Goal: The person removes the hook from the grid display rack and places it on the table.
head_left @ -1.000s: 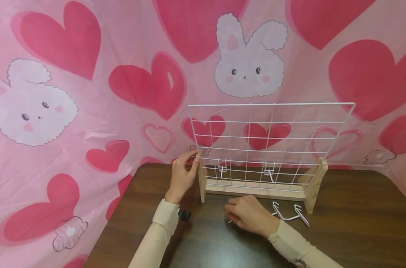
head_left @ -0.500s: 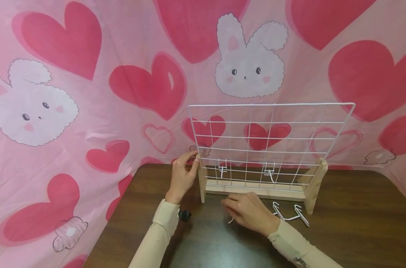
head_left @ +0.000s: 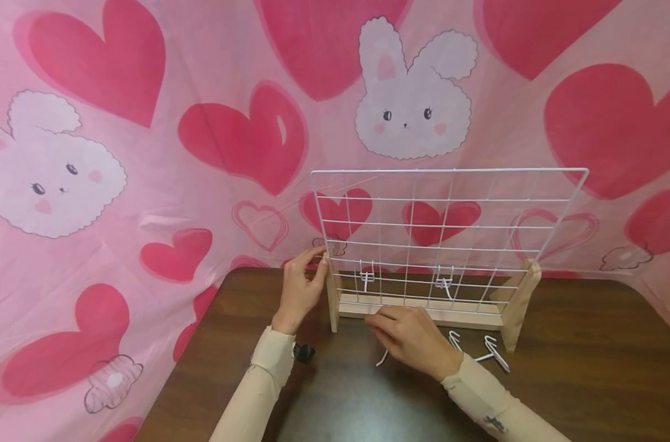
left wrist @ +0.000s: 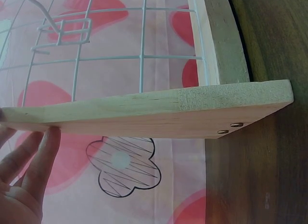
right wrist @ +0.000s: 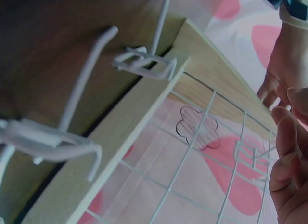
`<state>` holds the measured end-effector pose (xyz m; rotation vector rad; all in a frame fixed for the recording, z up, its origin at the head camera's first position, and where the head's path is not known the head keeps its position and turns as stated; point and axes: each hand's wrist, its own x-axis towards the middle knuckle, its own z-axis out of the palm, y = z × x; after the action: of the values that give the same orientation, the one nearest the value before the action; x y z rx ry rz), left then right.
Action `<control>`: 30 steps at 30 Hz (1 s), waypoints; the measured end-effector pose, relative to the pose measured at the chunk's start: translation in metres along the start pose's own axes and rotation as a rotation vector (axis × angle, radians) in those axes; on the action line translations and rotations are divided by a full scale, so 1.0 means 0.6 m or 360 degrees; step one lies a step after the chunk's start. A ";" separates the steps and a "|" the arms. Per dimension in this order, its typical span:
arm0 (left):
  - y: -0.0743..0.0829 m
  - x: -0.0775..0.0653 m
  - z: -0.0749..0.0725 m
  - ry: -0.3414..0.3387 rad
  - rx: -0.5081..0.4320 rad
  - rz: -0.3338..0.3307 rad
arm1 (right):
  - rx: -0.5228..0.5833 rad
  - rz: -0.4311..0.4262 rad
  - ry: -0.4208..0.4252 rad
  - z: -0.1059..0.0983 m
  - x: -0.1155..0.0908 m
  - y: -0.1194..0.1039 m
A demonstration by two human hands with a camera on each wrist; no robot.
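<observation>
A white wire grid rack (head_left: 451,226) stands in a pale wooden base, with two white hooks hung on its lower rows, a left one (head_left: 366,276) and a right one (head_left: 443,281). My left hand (head_left: 302,285) touches the top of the left wooden upright (left wrist: 144,113), fingertips on its outer face. My right hand (head_left: 409,337) hovers in front of the base, fingers loosely bent with nothing visible between them. Below it, a loose hook (right wrist: 144,62) lies on the table, mostly hidden by the hand in the head view.
Two more white hooks lie right of my right hand, the farther one (head_left: 495,354) before the right upright (head_left: 519,307). The nearer hook (right wrist: 53,142) is partly covered by the hand in the head view. Behind the brown table (head_left: 600,368) hangs a pink heart-and-rabbit cloth (head_left: 213,49).
My right hand has moved slightly up toward the rack's base, and more of the loose hook's stem shows below it. My left hand keeps its place at the upright.
</observation>
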<state>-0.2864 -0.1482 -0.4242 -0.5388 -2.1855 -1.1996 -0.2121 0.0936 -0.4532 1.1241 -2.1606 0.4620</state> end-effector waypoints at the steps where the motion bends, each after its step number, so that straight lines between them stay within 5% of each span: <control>1: 0.000 0.000 0.000 0.0003 0.0001 0.0003 | -0.0002 0.0005 0.0015 -0.002 0.002 0.001; 30: -0.004 -0.001 0.001 -0.0011 -0.0001 0.0011 | -0.0021 0.0121 0.0207 -0.034 0.044 0.018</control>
<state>-0.2875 -0.1490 -0.4266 -0.5508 -2.1872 -1.1964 -0.2240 0.0958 -0.4203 0.9800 -2.0946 0.5392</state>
